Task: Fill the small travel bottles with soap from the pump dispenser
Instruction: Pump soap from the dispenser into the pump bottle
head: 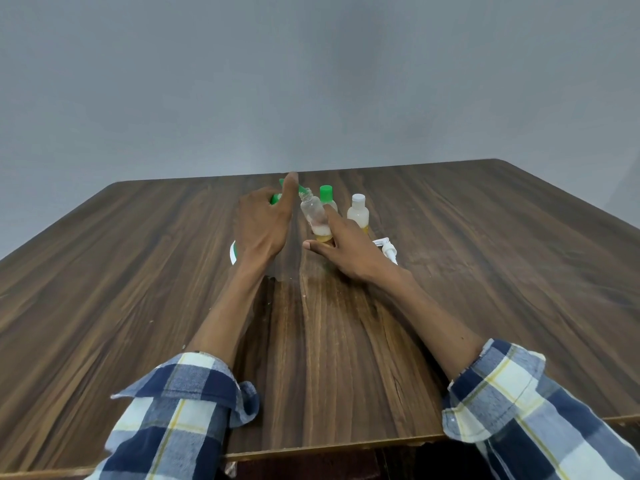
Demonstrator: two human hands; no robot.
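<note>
Three small bottles: the right hand (349, 249) grips the open clear bottle (313, 213), tilted under the dispenser (277, 199). Left hand (263, 223) presses the pump. Behind it, one green-capped bottle (326, 196), one white-capped bottle (358, 210). One loose pump (386, 247) beside them.

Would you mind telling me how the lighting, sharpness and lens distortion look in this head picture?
Head view: soft, even light, faint shadows; wide-angle lens splays the table edges outward; left hand and open bottle look slightly smeared; sleeves sharp.
</note>
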